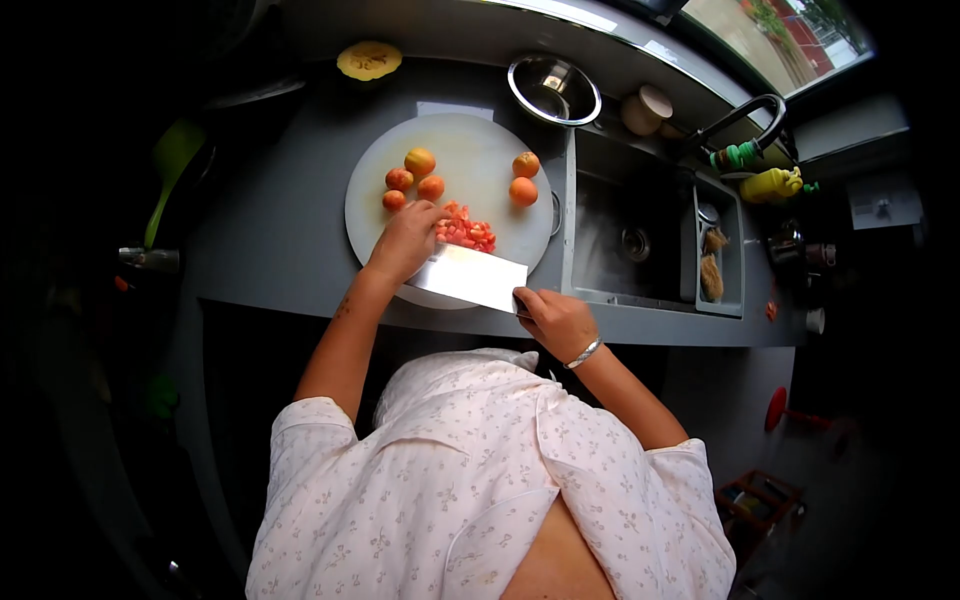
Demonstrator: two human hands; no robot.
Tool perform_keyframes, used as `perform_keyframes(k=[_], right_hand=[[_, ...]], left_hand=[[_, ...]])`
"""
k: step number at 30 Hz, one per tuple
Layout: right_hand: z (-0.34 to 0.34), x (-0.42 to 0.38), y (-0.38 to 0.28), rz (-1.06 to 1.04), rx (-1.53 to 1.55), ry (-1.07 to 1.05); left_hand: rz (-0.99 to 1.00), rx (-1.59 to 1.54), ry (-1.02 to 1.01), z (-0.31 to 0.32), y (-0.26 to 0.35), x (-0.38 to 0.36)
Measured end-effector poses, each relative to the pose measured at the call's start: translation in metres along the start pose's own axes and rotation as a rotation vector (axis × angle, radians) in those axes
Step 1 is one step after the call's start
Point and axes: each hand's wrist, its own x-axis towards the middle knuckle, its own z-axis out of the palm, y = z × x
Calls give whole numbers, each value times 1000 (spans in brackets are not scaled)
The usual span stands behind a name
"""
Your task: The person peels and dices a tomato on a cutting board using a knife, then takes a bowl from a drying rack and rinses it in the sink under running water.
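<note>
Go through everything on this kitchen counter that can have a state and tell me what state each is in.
Left hand: resting on the diced tomato.
Right hand: shut on the cleaver, blade flat.
Whole tomatoes: six, uncut, on the cutting board.
Steel bowl: upright.
Tap: no water seen running.
Sink: looks dry.

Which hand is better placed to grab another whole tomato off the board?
Probably the left hand: it rests beside the tomatoes, while the right hand grips the cleaver.
</note>
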Motion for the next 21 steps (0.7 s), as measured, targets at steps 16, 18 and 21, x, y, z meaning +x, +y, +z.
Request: perform_keyframes(k=[16,18,21], right_hand=[[13,-90,32,1142,1456,86],[20,-97,40,1182,1445,66],[32,-100,54,1214,1520,7]], left_hand=[[-335,-474,384,13,-62,-65],[-300,-468,377,20,-61,-63],[-258,-455,356,22,-50,-57]])
